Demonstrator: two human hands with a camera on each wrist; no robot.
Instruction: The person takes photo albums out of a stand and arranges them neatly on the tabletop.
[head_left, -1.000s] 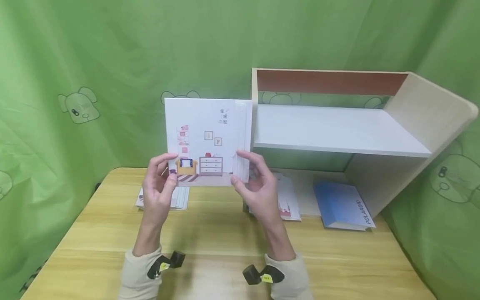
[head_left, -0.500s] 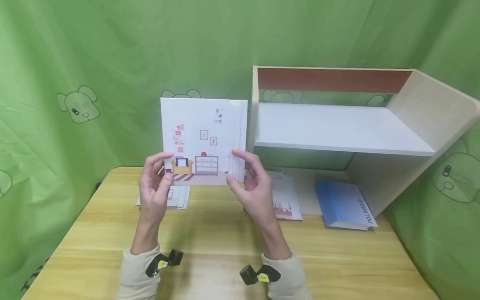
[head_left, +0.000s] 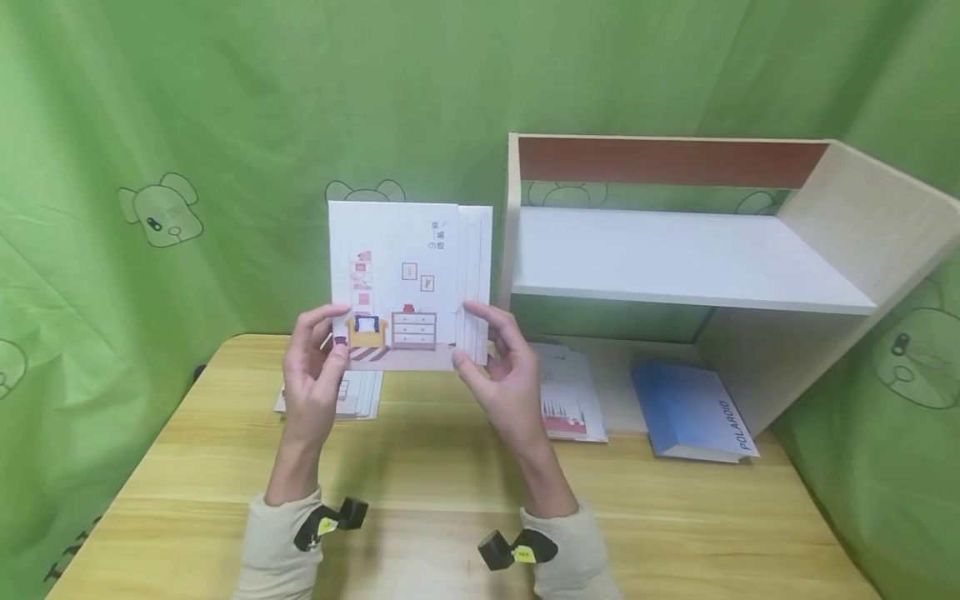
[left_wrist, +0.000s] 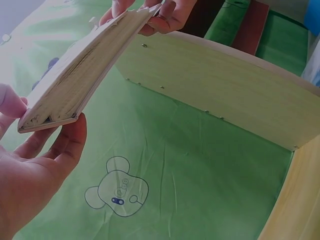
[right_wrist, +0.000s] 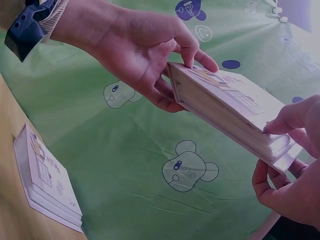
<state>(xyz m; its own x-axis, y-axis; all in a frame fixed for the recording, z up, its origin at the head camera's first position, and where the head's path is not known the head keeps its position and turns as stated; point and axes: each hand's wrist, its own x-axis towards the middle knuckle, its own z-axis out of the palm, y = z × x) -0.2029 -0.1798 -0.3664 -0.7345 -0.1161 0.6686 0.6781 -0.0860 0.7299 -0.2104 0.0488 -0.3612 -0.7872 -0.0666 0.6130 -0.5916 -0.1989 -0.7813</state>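
A white book [head_left: 393,237] is held up off the table, its cover printed with a yellow armchair, a chest of drawers and picture frames. My left hand [head_left: 309,375] pinches its lower left side, thumb in front. At the lower right side, my right hand [head_left: 510,379] grips it between thumb and fingers, where stepped page edges show beyond the cover. The left wrist view shows the thick page block of the book [left_wrist: 75,75] from below. Both hands hold the tilted book [right_wrist: 240,95] in the right wrist view.
A similar white book [head_left: 362,400] lies on the wooden table [head_left: 420,483] behind my left hand. White books or booklets [head_left: 576,392] and a blue POLAROID book [head_left: 686,408] lie under a wooden shelf unit [head_left: 675,258] at the right. A green curtain [head_left: 247,108] hangs behind.
The book and both hands have shifted slightly left relative to the shelf unit, mostly in the first half second. The grip of both hands stays the same.
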